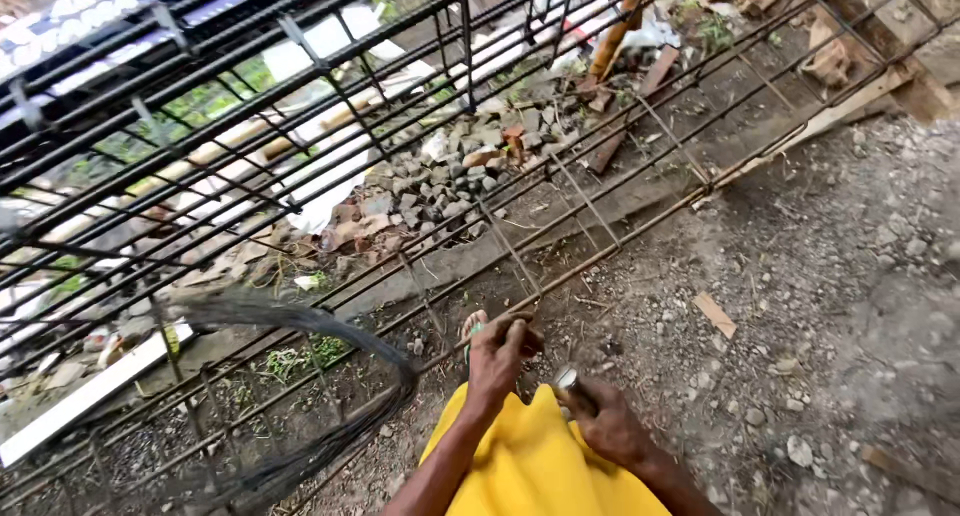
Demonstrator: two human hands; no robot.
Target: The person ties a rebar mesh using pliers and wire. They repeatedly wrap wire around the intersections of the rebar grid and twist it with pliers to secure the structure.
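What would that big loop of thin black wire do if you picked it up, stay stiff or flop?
The wire bundle would probably sag and flop: its thin strands already curve in a loose loop. It may be heavy for its looks, with many strands bunched together. Loose ends could snag on the rebar cage it hangs against.

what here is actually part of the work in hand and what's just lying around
In use:
left hand on the rebar cage
right hand gripping a small metal tool
coil of tie wire beside the cage

Lying about:
stone pile
wood scraps
white board
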